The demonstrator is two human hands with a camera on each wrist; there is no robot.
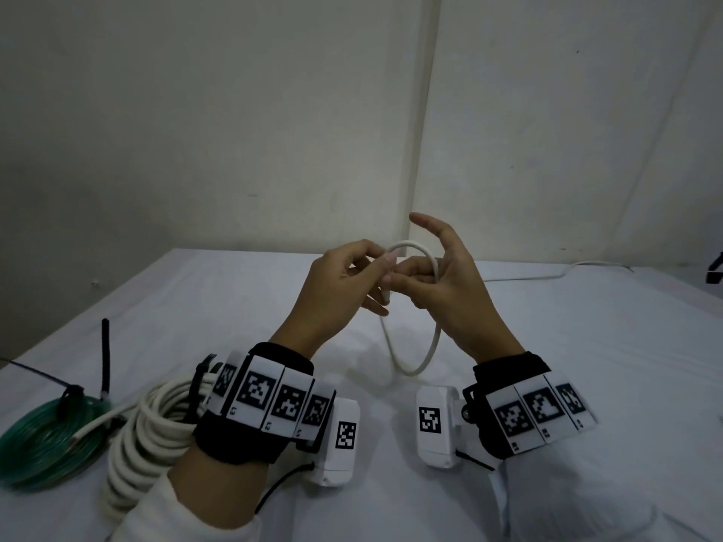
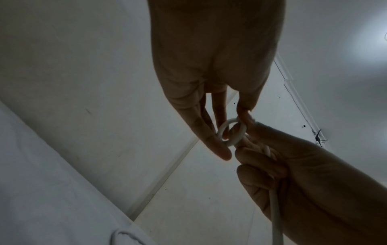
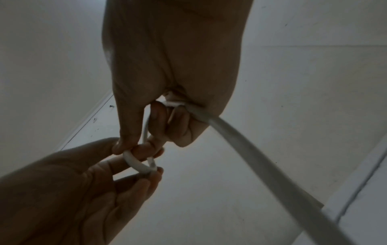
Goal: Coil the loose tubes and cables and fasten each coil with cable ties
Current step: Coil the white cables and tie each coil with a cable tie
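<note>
step: starting first loop of white cable (image 1: 414, 307), raised mid-table | left hand (image 1: 344, 283) pinching its end | right hand (image 1: 442, 279) curling around it | next: adding matching loops

White sheet (image 1: 587, 346) beneath a pale wall (image 1: 195, 111).

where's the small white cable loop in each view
Head: white cable loop at centre, arching between both hands above the table.
Left wrist: centre, ring around the left fingers.
Right wrist: lower left of centre.
Shared landmark: the left hand pinching the loop.
</note>
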